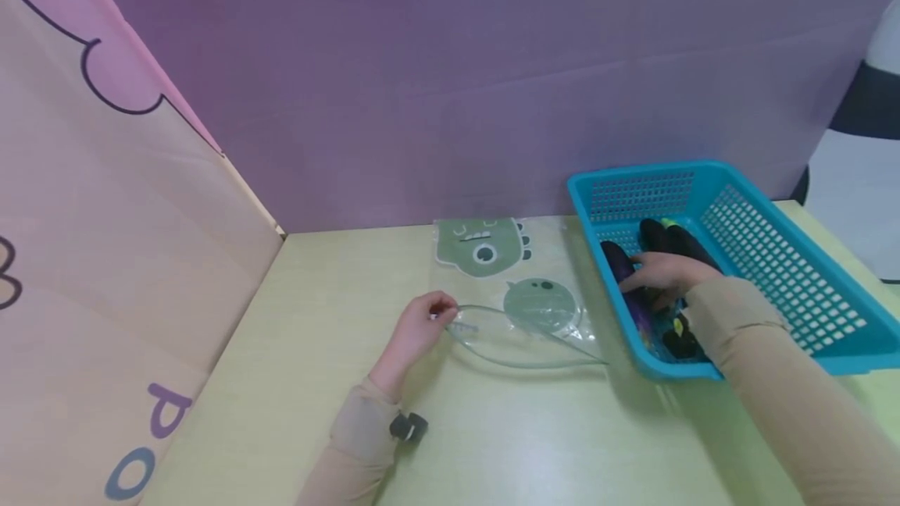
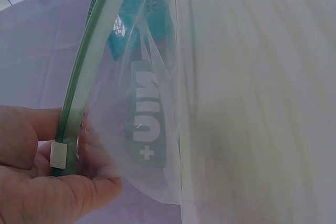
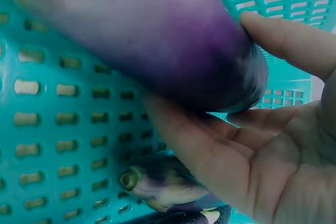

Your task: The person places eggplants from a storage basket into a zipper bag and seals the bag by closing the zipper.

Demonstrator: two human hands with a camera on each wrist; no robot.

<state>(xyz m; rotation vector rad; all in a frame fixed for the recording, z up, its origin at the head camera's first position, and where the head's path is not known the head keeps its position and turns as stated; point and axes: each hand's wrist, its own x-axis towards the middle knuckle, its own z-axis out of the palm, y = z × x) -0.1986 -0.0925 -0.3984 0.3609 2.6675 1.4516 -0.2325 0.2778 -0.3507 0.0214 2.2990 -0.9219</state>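
My left hand [image 1: 416, 334] pinches one end of the green zip edge of a clear zip bag [image 1: 540, 307], next to its white slider [image 2: 59, 155]. The bag lies on the table with its mouth spread apart, green cartoon prints on its film. Inside a blue-green basket [image 1: 791, 252], my right hand [image 1: 664, 272] has thumb and fingers around a plump purple eggplant [image 3: 157, 40], seen close up in the right wrist view. Another eggplant [image 3: 168, 182] lies beneath that hand, and more dark ones [image 1: 678, 240] rest beyond it.
The basket's perforated walls rise around the right hand, its near rim below the wrist. A purple backdrop [image 1: 422, 100] stands along the table's back edge, and a printed panel [image 1: 126, 217] borders the left side. Pale tabletop [image 1: 492, 443] extends in front of the bag.
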